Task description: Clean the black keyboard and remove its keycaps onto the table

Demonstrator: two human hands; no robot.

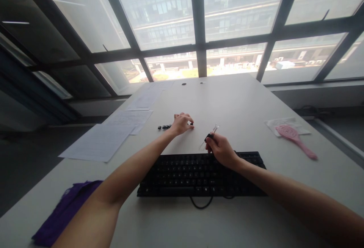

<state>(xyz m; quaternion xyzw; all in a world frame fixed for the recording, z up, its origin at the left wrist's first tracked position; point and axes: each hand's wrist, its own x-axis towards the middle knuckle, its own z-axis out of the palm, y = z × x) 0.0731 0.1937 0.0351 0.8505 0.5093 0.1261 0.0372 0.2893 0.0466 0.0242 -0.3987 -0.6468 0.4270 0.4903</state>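
A black keyboard (182, 178) lies across the white table in front of me, its cable looping out at the near edge. Beyond its far edge, my left hand (182, 123) pinches a small black keycap (191, 124) at the tabletop. Several loose black keycaps (164, 127) sit in a row just left of that hand. Over the keyboard's far edge, my right hand (220, 146) is closed on a wire keycap puller (216, 128) with a black middle; its wire ends stick out on both sides of the fingers.
Papers (98, 142) cover the table's left side. A purple cloth (66, 210) lies at the near left, partly behind my left arm. On the right, a pink hairbrush (292, 135) rests partly on a white packet (273, 126). Windows stand beyond the table (233, 96).
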